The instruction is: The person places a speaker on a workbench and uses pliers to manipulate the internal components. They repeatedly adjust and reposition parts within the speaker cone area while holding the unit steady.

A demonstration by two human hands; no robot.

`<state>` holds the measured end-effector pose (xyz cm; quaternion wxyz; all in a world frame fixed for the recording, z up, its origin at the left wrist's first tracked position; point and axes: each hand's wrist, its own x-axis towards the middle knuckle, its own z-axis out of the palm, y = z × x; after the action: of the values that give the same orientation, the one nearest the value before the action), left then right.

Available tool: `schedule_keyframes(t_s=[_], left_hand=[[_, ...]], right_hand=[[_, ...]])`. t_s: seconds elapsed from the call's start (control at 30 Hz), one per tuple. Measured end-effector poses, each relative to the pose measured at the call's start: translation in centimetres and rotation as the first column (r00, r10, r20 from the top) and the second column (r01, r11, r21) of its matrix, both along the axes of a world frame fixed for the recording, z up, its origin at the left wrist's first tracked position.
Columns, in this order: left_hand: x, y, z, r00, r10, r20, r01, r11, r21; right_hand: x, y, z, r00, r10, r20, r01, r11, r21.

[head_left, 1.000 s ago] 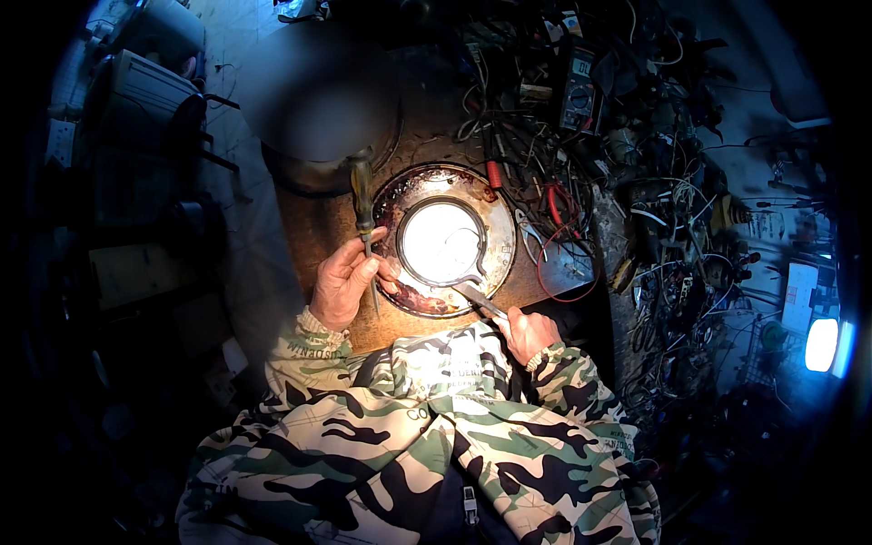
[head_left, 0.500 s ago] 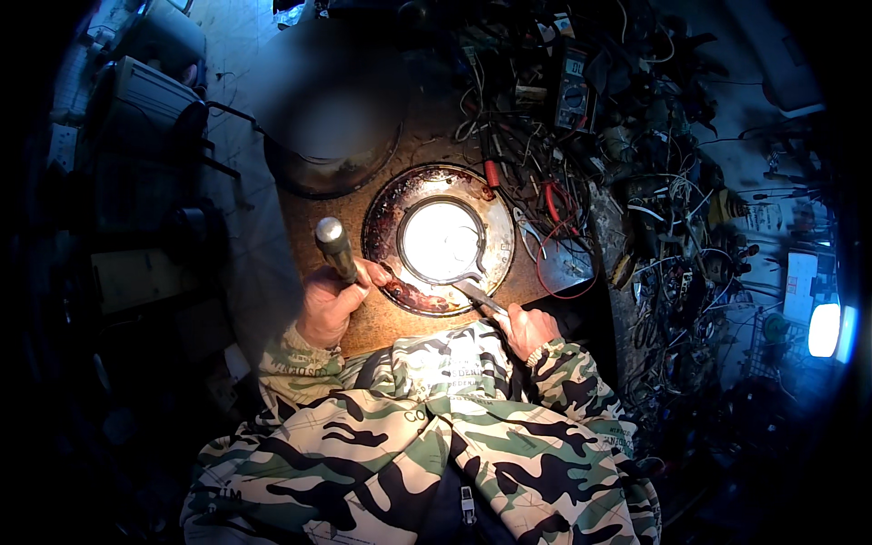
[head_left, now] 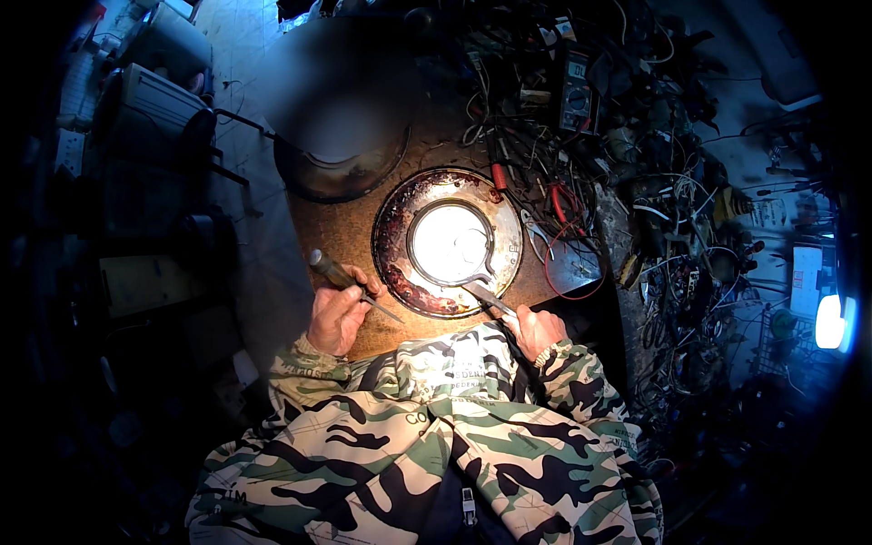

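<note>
A round metal disc (head_left: 391,274) with burnt, reddish-brown patches lies on a brown board. Its centre is washed out by bright light, with a dark ring around it. My left hand (head_left: 334,318) is wrapped round a thick-handled pointed tool (head_left: 332,272). The tool's slim shaft slants down to the right, over the board beside the disc's near left edge. In my right hand (head_left: 539,332) is a flat metal bar (head_left: 487,296), gripped at its near end. The bar's far end reaches over the disc to the dark ring, where a curved dark piece shows; whether they join I cannot tell.
A second round part (head_left: 341,182), partly blurred, sits at the board's far left. Red-handled pliers (head_left: 558,202), tangled wires and a multimeter (head_left: 577,95) crowd the right. The wooden board (head_left: 318,227) ends near my lap. A bright lamp (head_left: 828,322) shines far right.
The tool in my left hand has tipped over, so its pointed shaft now shows, aimed right and toward me. My right hand keeps its hold. The whole view has shifted slightly.
</note>
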<state>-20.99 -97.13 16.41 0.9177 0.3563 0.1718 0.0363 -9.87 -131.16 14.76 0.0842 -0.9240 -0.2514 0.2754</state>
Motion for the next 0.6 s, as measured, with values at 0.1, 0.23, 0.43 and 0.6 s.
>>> schedule_keyframes(t_s=[0.1,0.23,0.43,0.6], left_hand=[[-0.1,0.3,0.2,0.98,-0.005,-0.201,0.065,0.955,0.29],[-0.3,0.5,0.2,0.922,0.048,-0.385,0.21,0.773,0.599],[-1.0,0.8,1.1,0.939,-0.103,-0.329,0.223,0.909,0.353],[-1.4,0.9,2.9,0.938,-0.244,-0.247,0.316,0.894,0.316]], right_hand=[[-0.1,0.0,0.2,1.0,0.002,0.011,-0.002,1.0,0.0],[-0.3,0.0,0.1,1.0,-0.017,0.01,0.017,1.0,0.007],[-0.1,0.0,0.2,1.0,-0.027,-0.012,0.028,0.999,0.041],[-0.3,0.0,0.1,0.999,-0.032,-0.02,0.033,0.999,0.031]])
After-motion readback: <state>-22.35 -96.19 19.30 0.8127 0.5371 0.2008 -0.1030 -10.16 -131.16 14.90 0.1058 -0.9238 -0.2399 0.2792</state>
